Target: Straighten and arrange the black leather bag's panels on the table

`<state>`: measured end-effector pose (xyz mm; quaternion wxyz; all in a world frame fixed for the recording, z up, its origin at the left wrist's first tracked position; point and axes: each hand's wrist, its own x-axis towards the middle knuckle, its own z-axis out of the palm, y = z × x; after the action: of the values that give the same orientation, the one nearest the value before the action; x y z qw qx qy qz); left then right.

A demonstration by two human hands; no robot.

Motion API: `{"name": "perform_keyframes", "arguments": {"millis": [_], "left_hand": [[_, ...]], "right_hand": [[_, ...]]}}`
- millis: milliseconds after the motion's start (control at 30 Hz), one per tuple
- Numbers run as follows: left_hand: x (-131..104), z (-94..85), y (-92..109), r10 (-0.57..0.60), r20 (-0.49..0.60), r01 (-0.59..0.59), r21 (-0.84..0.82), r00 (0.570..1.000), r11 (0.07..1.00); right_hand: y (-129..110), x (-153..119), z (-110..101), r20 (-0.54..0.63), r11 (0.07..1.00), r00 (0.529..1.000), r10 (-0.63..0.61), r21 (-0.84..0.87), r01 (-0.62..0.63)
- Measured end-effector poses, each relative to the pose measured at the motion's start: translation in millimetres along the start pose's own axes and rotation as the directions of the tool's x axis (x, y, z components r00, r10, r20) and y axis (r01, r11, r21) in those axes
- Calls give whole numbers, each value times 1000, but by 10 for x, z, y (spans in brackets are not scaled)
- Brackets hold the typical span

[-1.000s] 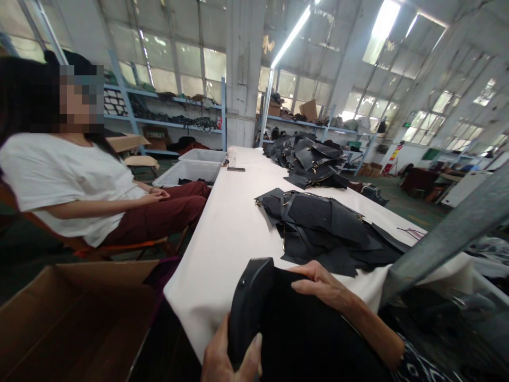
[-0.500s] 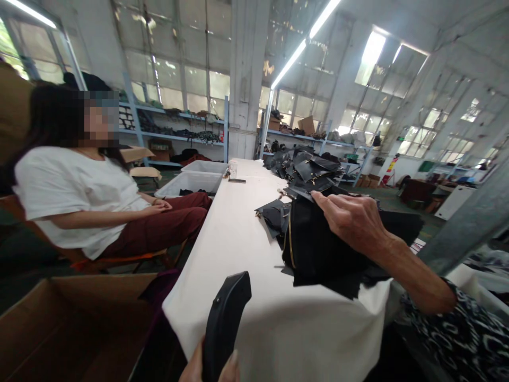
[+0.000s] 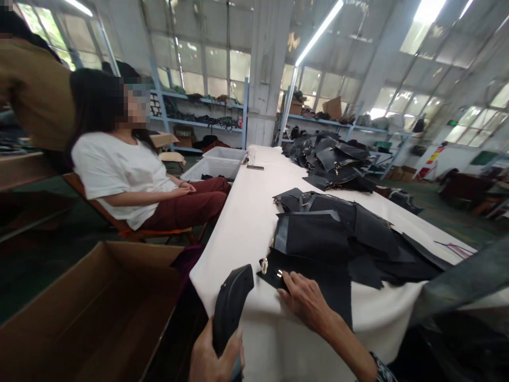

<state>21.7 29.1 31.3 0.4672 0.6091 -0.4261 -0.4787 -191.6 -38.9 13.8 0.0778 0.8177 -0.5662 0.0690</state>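
My left hand (image 3: 217,353) is closed around a black, curved, smooth object (image 3: 234,302) with a blunt angled top; its exact kind does not show. It stands upright beside the table's near corner. At the front edge, my right hand (image 3: 306,297) has its fingers bent onto a black fabric bag panel (image 3: 318,276), close to a small shiny metal fitting (image 3: 280,274). A second metal fitting, a clasp (image 3: 263,265), sits at the panel's left corner. Just behind lies another black panel (image 3: 312,233) with a zipper along its left side.
The white-covered table (image 3: 254,201) runs away from me, with a heap of black bag pieces (image 3: 330,154) farther back. At left are an open cardboard box (image 3: 139,265) and a seated person (image 3: 123,164). Clear plastic bins (image 3: 214,163) stand beyond; a metal post (image 3: 469,276) slants at right.
My right hand has moved down and toward me, from a raised black piece to the panel at the front edge. The black pieces now lie flatter. My left hand still holds the curved object.
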Motion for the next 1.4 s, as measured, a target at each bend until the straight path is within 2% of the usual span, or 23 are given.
{"name": "perform_keyframes", "arguments": {"millis": [167,300,400,500,600,733,867,1000,1100,1233,1400], "left_hand": [[-8,40,74,11,-9,-11,-18,1000,1000],[-1,23,81,17,-26,-16,20,1000,1000],[30,-25,29,47,-39,-44,87,998,995],[54,-52,-29,61,-47,-55,124,997,991],[51,-41,-44,19,-40,-14,112,999,994],[39,-11,2,7,-20,-5,94,1000,996],[67,38,21,-4,-1,4,88,1000,996],[117,142,-7,-19,74,15,58,997,998],[144,231,5,-29,100,24,56,995,998],[167,304,75,-51,129,41,80,990,996],[215,363,140,-80,130,62,133,988,989]], "right_hand": [[-38,227,-233,8,994,998,57,93,-57],[-194,447,-212,-19,992,997,75,104,-72],[-228,610,-148,-6,957,1000,2,292,-1],[-91,806,-68,60,823,997,-52,568,9],[137,1026,31,174,684,983,-54,724,-91],[323,1224,139,301,415,952,-46,873,-256],[339,1208,215,287,143,958,6,948,-285],[414,1068,303,210,-134,974,79,971,-199],[512,972,353,195,-306,973,122,940,-150],[558,919,377,195,-428,973,127,895,-124],[518,926,358,197,-488,973,124,866,-113]]}}
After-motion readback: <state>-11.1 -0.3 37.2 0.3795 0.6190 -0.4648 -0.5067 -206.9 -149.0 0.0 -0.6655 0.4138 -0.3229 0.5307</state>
